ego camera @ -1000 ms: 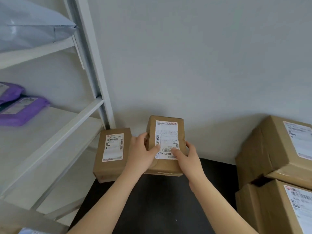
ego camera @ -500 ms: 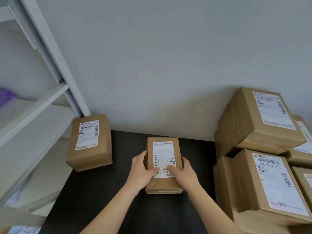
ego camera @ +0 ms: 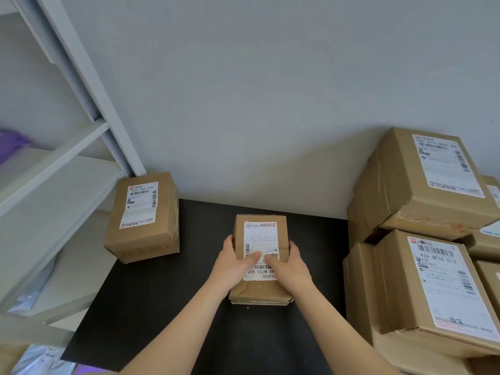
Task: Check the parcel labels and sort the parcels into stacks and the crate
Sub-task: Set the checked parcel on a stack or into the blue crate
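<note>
Small parcel (ego camera: 259, 290) is brought down from in front of the wall and now appears to be set on the black desk (ego camera: 162, 307). It is clamped between left grip (ego camera: 232, 263) and right grip (ego camera: 290, 266), with thumbs laid on its label (ego camera: 261, 236). Another labelled parcel (ego camera: 142, 217) is seen well left of the grips and a parcel stack (ego camera: 422, 239) to their right. The parcel is judged placed, with release pending.

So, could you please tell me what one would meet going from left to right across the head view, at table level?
White shelf rack → small box by the wall → left hand → labelled parcel gripped by both hands → right hand → stack of cardboard boxes.
</note>
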`<action>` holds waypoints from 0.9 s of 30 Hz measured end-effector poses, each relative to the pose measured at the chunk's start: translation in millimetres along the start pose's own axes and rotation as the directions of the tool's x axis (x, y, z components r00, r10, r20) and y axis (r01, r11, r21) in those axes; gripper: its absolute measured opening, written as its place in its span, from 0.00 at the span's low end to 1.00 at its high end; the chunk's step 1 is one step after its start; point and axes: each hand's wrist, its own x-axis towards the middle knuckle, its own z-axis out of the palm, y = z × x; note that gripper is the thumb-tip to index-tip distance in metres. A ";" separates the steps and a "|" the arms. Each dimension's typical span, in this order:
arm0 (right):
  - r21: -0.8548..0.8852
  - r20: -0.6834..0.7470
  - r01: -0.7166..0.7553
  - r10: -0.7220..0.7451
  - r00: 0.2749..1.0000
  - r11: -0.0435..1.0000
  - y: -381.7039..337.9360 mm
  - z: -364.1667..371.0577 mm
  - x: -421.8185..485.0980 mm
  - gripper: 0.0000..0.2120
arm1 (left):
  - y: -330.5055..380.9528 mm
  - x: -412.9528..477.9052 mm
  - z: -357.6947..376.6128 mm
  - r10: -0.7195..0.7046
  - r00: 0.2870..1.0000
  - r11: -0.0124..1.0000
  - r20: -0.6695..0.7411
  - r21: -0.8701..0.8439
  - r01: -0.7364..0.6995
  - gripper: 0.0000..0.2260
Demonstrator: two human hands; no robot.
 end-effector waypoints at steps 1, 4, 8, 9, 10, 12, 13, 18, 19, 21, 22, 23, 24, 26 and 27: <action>-0.001 0.006 -0.009 0.009 1.000 1.000 0.1 0.3 0.0 0.36 | -0.6 0.5 0.6 -0.019 1.000 1.000 0.000 -0.009 0.019 0.37; 0.017 0.020 -0.024 0.024 1.000 1.000 -0.5 -0.7 0.5 0.36 | -3.1 3.4 1.2 -0.050 0.999 0.998 -0.004 -0.032 0.050 0.37; 0.011 0.021 -0.018 0.018 1.000 1.000 0.3 -0.8 1.8 0.36 | -4.7 5.5 3.5 -0.052 0.998 0.998 -0.031 -0.044 0.050 0.37; 0.004 0.014 -0.014 0.014 1.000 1.000 1.1 0.0 2.8 0.36 | -5.4 6.1 4.4 -0.053 0.998 0.998 -0.042 -0.043 0.051 0.36; -0.002 0.008 -0.012 0.012 1.000 1.000 1.9 1.1 3.7 0.36 | -5.9 6.9 5.4 -0.053 0.997 0.998 -0.052 -0.044 0.050 0.36; -0.008 -0.001 -0.012 0.012 1.000 1.000 2.4 2.3 4.4 0.36 | -6.3 7.4 6.3 -0.053 0.996 0.998 -0.065 -0.046 0.050 0.36; -0.011 -0.003 -0.012 0.012 1.000 1.000 2.6 2.4 4.4 0.36 | -6.8 7.6 6.5 -0.054 0.996 0.998 -0.066 -0.048 0.050 0.36; 0.001 0.013 -0.011 0.011 1.000 1.000 3.2 -0.1 1.0 0.36 | -8.9 7.1 5.6 -0.084 0.995 0.990 -0.050 -0.117 0.078 0.36; 0.004 0.017 -0.013 0.013 1.000 1.000 3.4 -0.5 1.0 0.36 | -9.2 7.7 5.2 -0.099 0.994 0.985 -0.036 -0.146 0.093 0.35; -0.002 0.020 -0.019 0.019 1.000 1.000 3.8 -1.1 1.4 0.36 | -8.7 8.7 4.7 -0.122 0.992 0.979 -0.016 -0.168 0.117 0.34; -0.007 0.021 -0.022 0.022 1.000 1.000 3.2 -1.1 1.7 0.37 | -9.3 9.9 4.2 -0.129 0.992 0.977 -0.016 -0.171 0.124 0.34; -0.010 0.022 -0.024 0.024 0.999 1.000 2.6 -1.3 2.3 0.36 | -9.5 11.3 4.1 -0.134 0.991 0.976 -0.017 -0.174 0.129 0.35; -0.014 0.024 -0.024 0.025 0.999 1.000 1.5 -1.6 2.6 0.36 | -9.9 12.2 4.0 -0.140 0.990 0.975 -0.014 -0.179 0.135 0.35; -0.020 0.029 -0.027 0.028 0.999 0.999 -0.3 -2.6 2.9 0.36 | -9.6 12.8 4.4 -0.148 0.989 0.971 -0.009 -0.193 0.144 0.34; -0.016 0.032 -0.029 0.029 0.999 0.999 -0.4 -3.1 3.1 0.35 | -9.3 13.0 4.9 -0.153 0.988 0.968 -0.010 -0.200 0.148 0.34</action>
